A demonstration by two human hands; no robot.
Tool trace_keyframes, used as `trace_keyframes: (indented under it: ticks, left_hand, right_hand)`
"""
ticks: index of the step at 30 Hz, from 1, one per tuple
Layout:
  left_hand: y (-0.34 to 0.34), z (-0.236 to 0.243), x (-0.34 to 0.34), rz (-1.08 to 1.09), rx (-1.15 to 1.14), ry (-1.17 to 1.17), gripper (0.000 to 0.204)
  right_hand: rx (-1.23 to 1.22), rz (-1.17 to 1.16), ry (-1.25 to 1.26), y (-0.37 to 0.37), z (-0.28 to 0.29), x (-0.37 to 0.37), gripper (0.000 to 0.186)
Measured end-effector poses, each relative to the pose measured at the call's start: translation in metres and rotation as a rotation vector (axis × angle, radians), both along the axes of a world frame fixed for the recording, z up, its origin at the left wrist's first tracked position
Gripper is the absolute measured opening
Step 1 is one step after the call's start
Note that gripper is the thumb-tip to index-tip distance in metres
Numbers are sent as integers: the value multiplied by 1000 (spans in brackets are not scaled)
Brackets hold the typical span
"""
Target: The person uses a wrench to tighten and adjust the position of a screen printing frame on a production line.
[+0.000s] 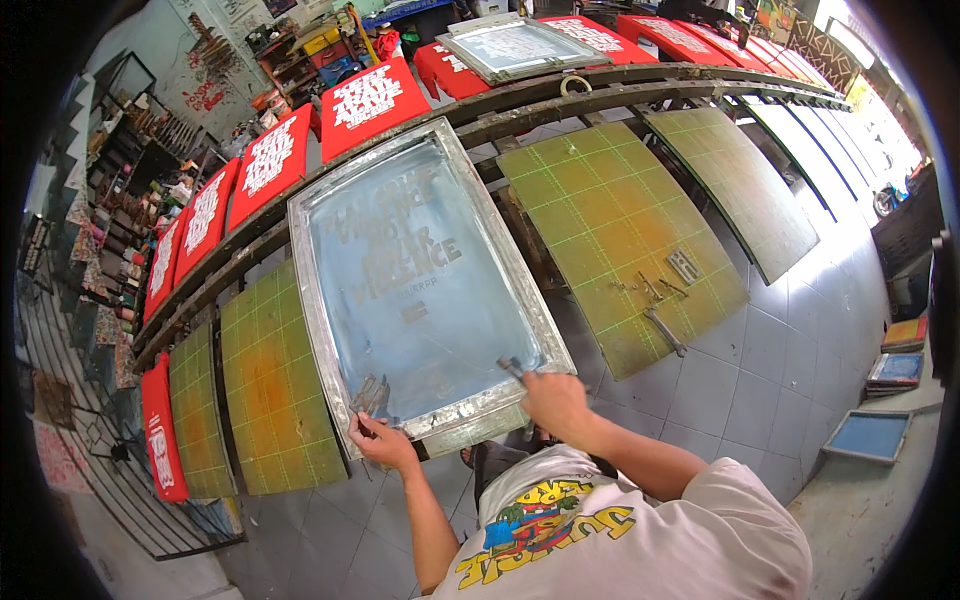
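A silk screen in a worn metal frame (pixel 300 235) lies before me, its blue mesh (pixel 385 325) carrying a stencil of lettering. My left hand (pixel 385 442) is at the near left corner of the frame, fingers curled and pinched; what they grip is too small to make out. Beside those fingers, several loose metal pieces (pixel 370 393) rest at the mesh's corner. Over the near right corner, my right hand (pixel 556 402) is closed round a small tool with a dark head (pixel 511 366). The tool's handle is mostly hidden in the fist.
On a green-gridded board (pixel 620 210) at the right lie a wrench (pixel 664 333) and metal bits (pixel 683 265). Red printed shirts (pixel 365 105) line the far side past a long rail (pixel 480 130). Another screen (pixel 520 48) lies farther back. A blue screen (pixel 868 436) leans at the right.
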State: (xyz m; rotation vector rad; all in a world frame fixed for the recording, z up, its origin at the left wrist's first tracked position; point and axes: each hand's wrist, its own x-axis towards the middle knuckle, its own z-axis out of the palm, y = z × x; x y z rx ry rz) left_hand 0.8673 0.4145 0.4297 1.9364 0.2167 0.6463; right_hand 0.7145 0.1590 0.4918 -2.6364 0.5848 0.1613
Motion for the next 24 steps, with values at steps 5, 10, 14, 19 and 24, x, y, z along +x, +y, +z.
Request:
trace_keyframes:
  ticks: [5, 10, 14, 19, 24]
  left_hand:
    - [2, -5, 1, -6, 2, -19, 31]
    - [-3, 7, -3, -55, 20, -5, 31]
    - [-8, 16, -4, -59, 0, 3, 33]
    - [-18, 26, -4, -110, -156, 106, 33]
    - [-98, 63, -12, -526, -167, 136, 28]
  right_hand:
    - [-24, -159, -139, -41, 0, -37, 25]
    - [11, -315, -247, -43, -7, -47, 28]
    - [418, -565, -331, -60, -24, -53, 31]
    - [780, -688, -260, -102, -11, -55, 37]
    - [412, -639, -258, -203, -17, -35, 39]
